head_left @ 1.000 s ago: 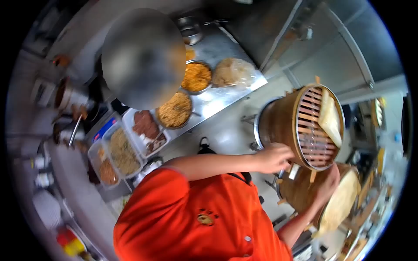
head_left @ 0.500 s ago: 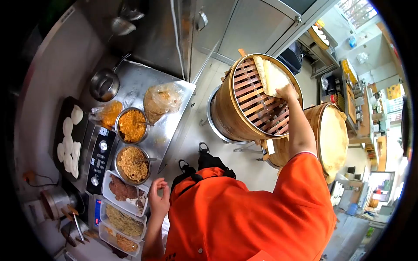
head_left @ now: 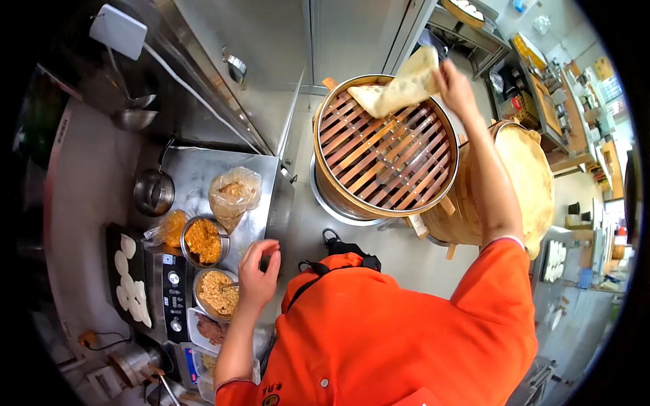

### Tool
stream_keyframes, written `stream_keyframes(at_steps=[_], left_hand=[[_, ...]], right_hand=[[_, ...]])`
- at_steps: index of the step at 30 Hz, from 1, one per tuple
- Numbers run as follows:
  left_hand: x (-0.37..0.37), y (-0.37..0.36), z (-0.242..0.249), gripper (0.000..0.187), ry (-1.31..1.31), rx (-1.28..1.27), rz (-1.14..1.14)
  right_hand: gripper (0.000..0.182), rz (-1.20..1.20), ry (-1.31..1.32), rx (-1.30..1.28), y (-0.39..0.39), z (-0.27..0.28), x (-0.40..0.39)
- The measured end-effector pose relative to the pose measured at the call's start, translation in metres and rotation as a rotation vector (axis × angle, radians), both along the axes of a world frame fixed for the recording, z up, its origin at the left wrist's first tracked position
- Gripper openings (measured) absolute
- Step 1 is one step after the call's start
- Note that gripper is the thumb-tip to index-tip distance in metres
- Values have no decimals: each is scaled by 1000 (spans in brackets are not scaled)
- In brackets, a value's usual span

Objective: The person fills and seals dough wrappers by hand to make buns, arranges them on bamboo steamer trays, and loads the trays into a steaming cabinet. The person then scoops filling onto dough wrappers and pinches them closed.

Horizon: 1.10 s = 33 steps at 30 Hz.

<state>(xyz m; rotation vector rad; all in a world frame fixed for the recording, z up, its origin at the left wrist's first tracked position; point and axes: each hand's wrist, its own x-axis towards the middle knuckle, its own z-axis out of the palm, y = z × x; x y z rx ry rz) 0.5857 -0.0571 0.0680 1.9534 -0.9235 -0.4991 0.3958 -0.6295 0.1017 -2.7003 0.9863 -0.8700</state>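
Note:
At the upper right of the head view, my right hand [head_left: 457, 89] pinches one edge of a cream-coloured steamer liner [head_left: 403, 86]. The liner is raised and bent over the far rim of a round bamboo steamer [head_left: 352, 191], part of it still resting on the slats. Brown wooden slats [head_left: 393, 155] show across most of the steamer's top. My left hand [head_left: 258, 276] hangs beside the metal counter with its fingers loosely curled and apart, holding nothing. Nearest to it is a bowl of pale chopped filling [head_left: 217, 292].
A second steamer with a cream cover [head_left: 528, 183] stands to the right. On the counter [head_left: 196, 166] are a bowl of orange filling [head_left: 203, 240], a plastic bag of food [head_left: 235, 191] and a pan [head_left: 154, 193]. Flat dough pieces lie on a black griddle [head_left: 118, 284].
My right hand has lifted the liner and drawn it toward the steamer's far side, baring more slats. My left hand has risen a little. The view has shifted.

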Motion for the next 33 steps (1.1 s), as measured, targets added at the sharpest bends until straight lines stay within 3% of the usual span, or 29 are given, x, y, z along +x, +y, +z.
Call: stream_keyframes(at_steps=[2, 5, 7, 10, 11, 12, 13, 14, 15, 16, 18, 20, 21, 22, 23, 26, 28, 29, 31, 32, 33], left_hand=[[5, -25, 13, 18, -91, -82, -111], [5, -48, 29, 18, -112, -131, -153], [2, -55, 32, 18, -105, -137, -161], [-2, -58, 29, 17, -81, -143, -162], [-3, -58, 26, 17, -67, -139, -158], [-4, -57, 23, 17, -64, -138, -158], [-6, -55, 20, 17, -44, -126, -158], [-7, -54, 17, 18, -24, -115, -160], [-8, -52, 15, 18, -22, -115, -162], [-8, -50, 13, 18, -27, -99, -167], [-9, -44, 11, 18, -33, -83, -169], [-11, -39, 10, 18, -14, -55, -118], [-12, -36, 8, 18, -12, -53, -118], [-12, -33, 4, 18, 16, -44, -102], [-12, -32, 2, 18, 43, -36, -85], [-18, -32, 0, 18, 41, -26, -88], [-20, -34, -1, 18, 52, -25, -97], [-22, -35, -1, 18, 66, -26, -107], [-24, -38, 0, 19, 62, -24, -127], [-24, -39, 1, 19, 55, -25, -142], [-23, -40, 1, 19, 53, -26, -143]], right_hand=[[22, -12, -20, -118, -12, 53, 16], [21, 5, -32, -548, -12, 128, 28], [7, 76, -68, -623, 37, 177, 42], [27, 142, 105, -702, 44, 161, 45], [30, 222, 72, -653, 65, 139, 49], [30, 281, 250, -591, 104, 130, 58], [32, 288, 436, -408, 139, 114, 63], [28, 589, 427, 34, 156, 89, 62], [35, 676, 538, 185, 181, 79, 59], [37, 833, 432, 348, 179, 37, 57], [33, 625, 535, 526, 177, 16, 48], [39, 392, 448, 319, 146, -39, 30], [48, 164, 382, 331, 129, -70, 22], [64, -119, 509, 311, 127, -63, 16], [79, -319, 516, 198, 116, -95, 2], [80, -428, 473, 323, 95, -127, -22], [61, -413, 291, 444, 96, -124, -29], [61, -417, 292, 447, 94, -126, -31], [42, -385, 267, 480, 86, -133, -36], [32, -387, 118, 452, 82, -135, -43], [43, -399, 146, 475, 77, -121, -50]])
